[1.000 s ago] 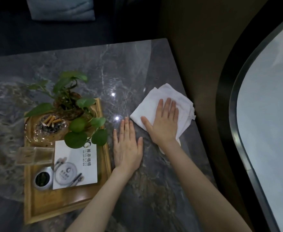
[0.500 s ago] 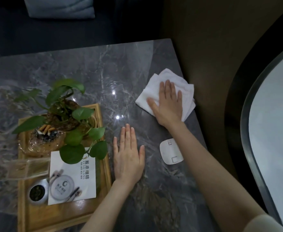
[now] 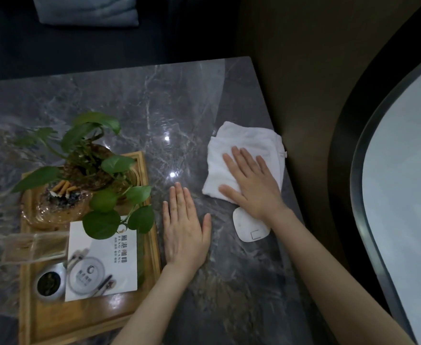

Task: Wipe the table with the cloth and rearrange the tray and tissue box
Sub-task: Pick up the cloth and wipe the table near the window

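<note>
Nearest me on the grey marble table (image 3: 134, 95), my left hand (image 3: 184, 227) lies flat with the fingers spread, holding nothing, just right of the wooden tray (image 3: 85, 317), which I take as my landmark. Right of the tray and a little further out, a small white rounded pad (image 3: 250, 226) sits partly under my right wrist. Beyond it my right hand (image 3: 251, 183) presses flat, fingers spread, on the one folded white cloth (image 3: 239, 150), which lies well right of the tray near the table's right edge. To wipe well, I judge I should keep the palm's weight even, hold the folds together so no corner trails off the edge, sweep in overlapping passes, and lift the pad rather than wipe around it. My left hand braces me; it should clear before the cloth travels toward the tray. On the tray I count one white printed card (image 3: 102, 260), one small round dark tin (image 3: 48, 285), one clear block (image 3: 35, 247), one glass ashtray (image 3: 55, 207) with several butts, and one leafy potted plant (image 3: 97, 155) at its far end. I see no tissue box.
</note>
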Tool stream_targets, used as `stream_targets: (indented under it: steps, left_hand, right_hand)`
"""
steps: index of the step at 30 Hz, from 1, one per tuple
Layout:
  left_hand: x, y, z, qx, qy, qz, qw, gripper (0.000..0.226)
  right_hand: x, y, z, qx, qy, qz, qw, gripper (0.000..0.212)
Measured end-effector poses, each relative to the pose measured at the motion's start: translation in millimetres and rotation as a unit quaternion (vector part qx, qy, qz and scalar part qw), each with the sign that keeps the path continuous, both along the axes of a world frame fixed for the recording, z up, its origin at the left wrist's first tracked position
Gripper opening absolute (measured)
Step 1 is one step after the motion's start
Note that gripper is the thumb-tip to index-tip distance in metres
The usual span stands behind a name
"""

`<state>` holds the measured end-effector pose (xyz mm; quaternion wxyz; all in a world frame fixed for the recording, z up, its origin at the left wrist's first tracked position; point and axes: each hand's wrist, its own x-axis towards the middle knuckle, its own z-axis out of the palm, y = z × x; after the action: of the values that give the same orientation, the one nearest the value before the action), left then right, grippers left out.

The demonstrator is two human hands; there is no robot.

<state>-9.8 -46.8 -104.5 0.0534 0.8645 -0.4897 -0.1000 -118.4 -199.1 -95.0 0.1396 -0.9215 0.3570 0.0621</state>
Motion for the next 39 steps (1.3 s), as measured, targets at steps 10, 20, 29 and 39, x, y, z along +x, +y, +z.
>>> stream_targets:
  steps: [10,20,29,39]
  left_hand:
    - [0.4,-0.1,0.0,0.009,0.007,-0.008,1.000,0.069]
    - [3.4,0.0,10.7,0.030,0.060,-0.021,0.998,0.070]
    - [19.4,-0.9,56.0,0.049,0.298,0.009,0.953,0.062]
    - [23.2,37.1,145.0,-0.103,0.571,0.072,0.812,0.042]
  right_hand:
    - [34.4,-42.8,3.3,-0.012,0.018,-0.105,0.994,0.059]
    - [21.6,13.4,9.5,0.044,-0.060,-0.033,0.997,0.053]
    - [3.2,25.1,66.4,0.346,-0.318,-0.356,0.808,0.047]
    - [-25.4,88.4,135.4,0.631,-0.549,-0.372,0.402,0.074]
